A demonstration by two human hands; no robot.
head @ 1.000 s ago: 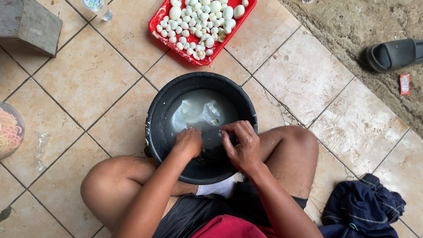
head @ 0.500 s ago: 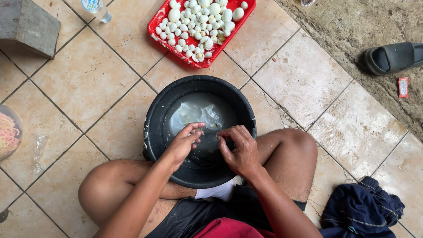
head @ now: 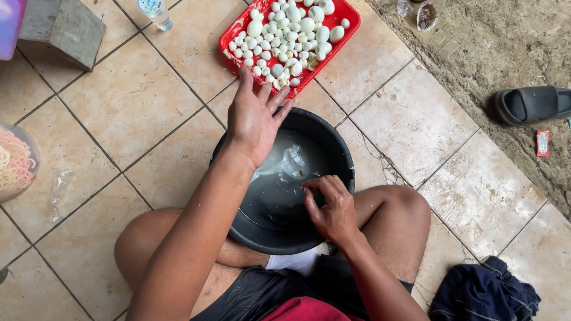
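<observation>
Peeled white eggs (head: 289, 37) are heaped in a red plastic tray (head: 348, 24) on the tiled floor, toward which the left hand (head: 254, 119) is stretched with its grip wide and empty, while a small egg seems pinched in the right hand (head: 331, 206) over the black round water basin (head: 333, 148).

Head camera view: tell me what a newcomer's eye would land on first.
First the red tray heaped with peeled white eggs, top centre on the tiled floor. Next the black basin of water between the person's knees: the left hand reaches open over its far rim toward the tray, and the right hand dips inside.
</observation>
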